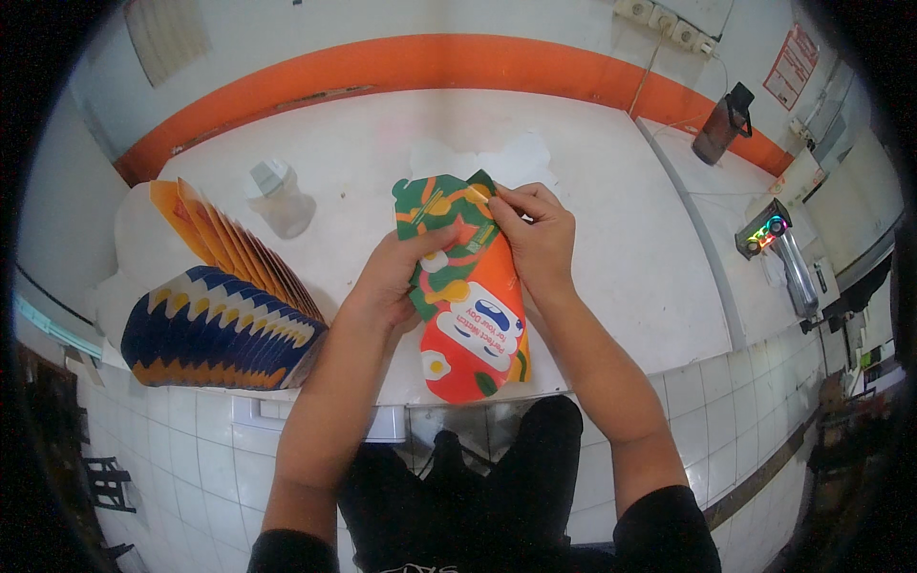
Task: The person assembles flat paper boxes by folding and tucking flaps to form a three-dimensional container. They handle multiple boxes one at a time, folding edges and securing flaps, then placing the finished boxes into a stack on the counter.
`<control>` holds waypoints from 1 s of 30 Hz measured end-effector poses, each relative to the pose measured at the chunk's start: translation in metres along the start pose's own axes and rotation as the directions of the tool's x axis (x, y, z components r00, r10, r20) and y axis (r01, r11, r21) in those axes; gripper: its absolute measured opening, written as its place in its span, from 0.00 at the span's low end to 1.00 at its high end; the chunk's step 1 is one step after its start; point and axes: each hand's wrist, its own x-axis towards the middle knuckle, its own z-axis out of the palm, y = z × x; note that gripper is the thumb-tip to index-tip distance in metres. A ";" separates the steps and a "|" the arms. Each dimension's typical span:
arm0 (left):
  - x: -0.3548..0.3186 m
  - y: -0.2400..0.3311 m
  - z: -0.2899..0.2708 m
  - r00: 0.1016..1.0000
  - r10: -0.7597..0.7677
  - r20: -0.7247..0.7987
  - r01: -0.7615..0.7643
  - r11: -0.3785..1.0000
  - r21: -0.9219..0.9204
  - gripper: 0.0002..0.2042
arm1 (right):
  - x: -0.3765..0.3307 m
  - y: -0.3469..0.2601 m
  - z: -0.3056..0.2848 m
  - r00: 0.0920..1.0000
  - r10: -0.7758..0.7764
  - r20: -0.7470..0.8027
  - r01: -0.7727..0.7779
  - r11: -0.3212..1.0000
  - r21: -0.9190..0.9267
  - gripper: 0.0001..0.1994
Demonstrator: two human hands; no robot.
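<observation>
Between my hands, above the table's near edge, is a printed cardboard package [457,334], partly folded, with a red-orange lower part and a green patterned upper part. My left hand [399,269] grips its left side, thumb laid across the green face and the other fingers behind. At the upper right corner, my right hand [537,234] pinches the dark green edge flap between thumb and fingers. To the left stands a row of nested folded cartons [224,325], blue with white and yellow patterns and orange inner panels.
A translucent bottle [283,205] with a pale cap stands on the white table [611,258], behind the cartons. On the side table at right are a dark bottle [721,124] and a small device with coloured lights [764,229]. Power sockets [664,19] hang on the wall.
</observation>
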 end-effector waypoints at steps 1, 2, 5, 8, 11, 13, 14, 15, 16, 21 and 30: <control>0.000 -0.001 0.000 1.000 0.019 0.009 -0.019 1.000 0.016 0.19 | -0.001 -0.002 0.000 1.000 0.004 0.005 -0.004 1.000 -0.017 0.12; 0.000 -0.002 0.001 0.999 0.034 -0.002 -0.034 0.999 0.039 0.19 | -0.001 -0.004 -0.001 1.000 0.016 0.020 -0.015 0.999 -0.048 0.12; -0.001 0.002 0.004 0.999 0.050 -0.019 -0.049 0.996 0.069 0.19 | -0.002 -0.014 -0.002 0.996 0.039 0.074 -0.037 0.999 -0.037 0.12; -0.003 0.010 0.002 1.000 -0.009 0.005 0.009 1.000 0.000 0.18 | -0.003 -0.026 -0.001 0.987 0.048 0.151 -0.076 0.980 0.186 0.11; -0.001 0.011 -0.004 0.997 -0.055 0.060 0.059 0.996 -0.061 0.18 | -0.004 -0.026 -0.005 0.975 0.049 0.218 -0.117 0.944 0.309 0.12; 0.003 0.009 -0.006 0.991 -0.051 0.124 0.057 0.997 -0.043 0.19 | -0.001 -0.019 -0.009 0.975 -0.008 0.221 -0.048 0.967 0.250 0.13; 0.003 0.009 -0.007 0.993 -0.033 0.109 0.035 0.999 -0.019 0.18 | -0.001 -0.017 -0.009 0.975 -0.031 0.219 -0.022 0.972 0.236 0.12; 0.004 0.007 -0.008 0.995 -0.015 0.096 0.015 1.000 0.006 0.17 | -0.001 -0.015 -0.010 0.975 -0.053 0.217 0.004 0.975 0.221 0.12; 0.004 0.006 -0.008 0.997 0.003 0.083 -0.006 1.000 0.031 0.17 | 0.000 -0.013 -0.010 0.974 -0.076 0.216 0.030 0.978 0.206 0.12; 0.006 0.006 -0.008 0.999 0.017 0.048 -0.020 0.998 0.065 0.17 | 0.004 -0.006 -0.017 0.953 -0.090 0.289 0.029 0.978 0.208 0.09; 0.005 -0.002 -0.008 0.997 0.065 0.051 -0.069 0.994 0.087 0.17 | 0.004 -0.012 -0.021 0.875 0.094 0.476 -0.387 0.726 0.568 0.17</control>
